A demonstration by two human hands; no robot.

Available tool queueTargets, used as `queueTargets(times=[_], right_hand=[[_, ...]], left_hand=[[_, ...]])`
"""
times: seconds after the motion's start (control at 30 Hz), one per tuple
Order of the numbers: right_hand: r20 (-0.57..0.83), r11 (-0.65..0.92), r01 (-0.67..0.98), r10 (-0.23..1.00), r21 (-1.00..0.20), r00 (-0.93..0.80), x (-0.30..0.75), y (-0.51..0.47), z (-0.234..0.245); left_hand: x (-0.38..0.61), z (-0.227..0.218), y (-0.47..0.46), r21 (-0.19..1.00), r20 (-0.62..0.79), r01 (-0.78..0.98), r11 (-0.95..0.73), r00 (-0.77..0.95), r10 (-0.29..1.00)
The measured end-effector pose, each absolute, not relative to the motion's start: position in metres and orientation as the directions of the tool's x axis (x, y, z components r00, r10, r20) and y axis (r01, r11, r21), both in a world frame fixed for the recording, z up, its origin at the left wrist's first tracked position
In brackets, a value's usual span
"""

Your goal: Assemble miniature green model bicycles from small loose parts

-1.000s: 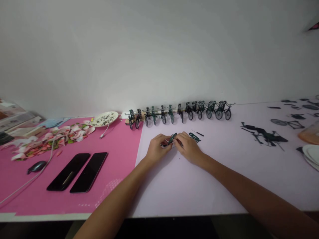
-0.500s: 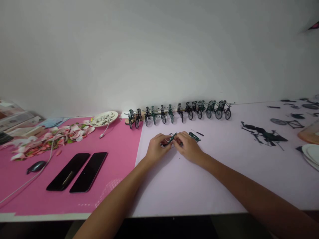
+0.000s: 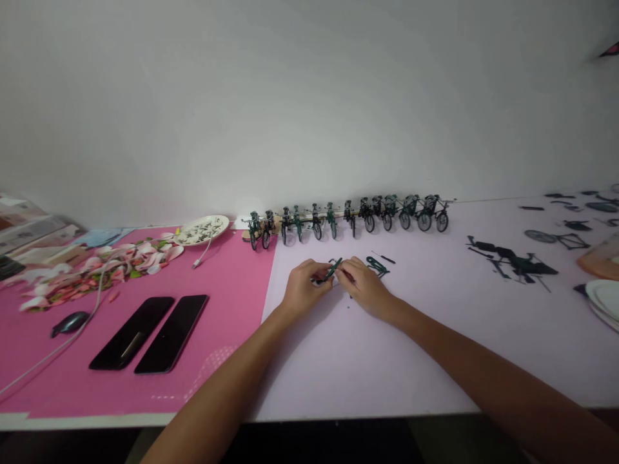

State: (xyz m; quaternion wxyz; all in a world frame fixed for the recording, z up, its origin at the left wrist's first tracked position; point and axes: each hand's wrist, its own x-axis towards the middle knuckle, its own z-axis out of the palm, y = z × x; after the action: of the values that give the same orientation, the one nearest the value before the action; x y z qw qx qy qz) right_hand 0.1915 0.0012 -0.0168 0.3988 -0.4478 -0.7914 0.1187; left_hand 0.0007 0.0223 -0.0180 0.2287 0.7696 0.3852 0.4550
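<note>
Between my fingertips is a small dark green model bicycle part (image 3: 333, 268), held tilted above the pale table covering. My left hand (image 3: 305, 283) is closed on its left side. My right hand (image 3: 363, 283) pinches at its right end; whether a smaller piece sits in those fingertips is hidden. Just beyond my right hand lie a green bicycle frame piece (image 3: 377, 265) and a small screwdriver (image 3: 387, 259). A tiny dark bit (image 3: 348, 307) rests on the surface below my hands.
A row of finished-looking model bicycles (image 3: 333, 220) stands along the wall. Dark loose parts (image 3: 522, 263) lie at the right, near white plates (image 3: 604, 299). On the pink left side are two phones (image 3: 171, 334), a mouse (image 3: 71, 323), petals (image 3: 97, 274) and a plate of small pieces (image 3: 203, 230).
My right hand has shifted very slightly, its fingers moving at the end of the green part. My left hand keeps its hold in nearly the same place.
</note>
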Motion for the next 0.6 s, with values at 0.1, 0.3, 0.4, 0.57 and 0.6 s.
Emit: queueTargets(times=[0.1, 0.3, 0.4, 0.57, 0.6], right_hand=[[0.463, 0.511, 0.553, 0.854, -0.658, -0.239, 0.1919, 0.0034, -0.0214], [0.457, 0.504, 0.491, 0.861, -0.711, -0.222, 0.1957, 0.0044, -0.0213], [0.585, 0.577, 0.545, 0.790, -0.608, -0.184, 0.1958, 0.0037, -0.0186], [0.750, 0.684, 0.580, 0.637, -0.443, -0.179, 0.1948, 0.0044, -0.0168], [0.767, 0.697, 0.582, 0.615, -0.420, -0.183, 0.1949, 0.0048, -0.0168]], left_hand=[[0.0011, -0.0185, 0.0222, 0.696, 0.531, 0.394, -0.600, 0.280, 0.800], [0.0028, -0.0165, 0.0197, 0.702, 0.530, 0.397, -0.591, 0.264, 0.806], [0.0021, -0.0169, 0.0202, 0.699, 0.534, 0.405, -0.589, 0.253, 0.807], [0.0017, -0.0187, 0.0217, 0.688, 0.539, 0.427, -0.587, 0.243, 0.807], [0.0020, -0.0190, 0.0219, 0.687, 0.538, 0.431, -0.586, 0.242, 0.808]])
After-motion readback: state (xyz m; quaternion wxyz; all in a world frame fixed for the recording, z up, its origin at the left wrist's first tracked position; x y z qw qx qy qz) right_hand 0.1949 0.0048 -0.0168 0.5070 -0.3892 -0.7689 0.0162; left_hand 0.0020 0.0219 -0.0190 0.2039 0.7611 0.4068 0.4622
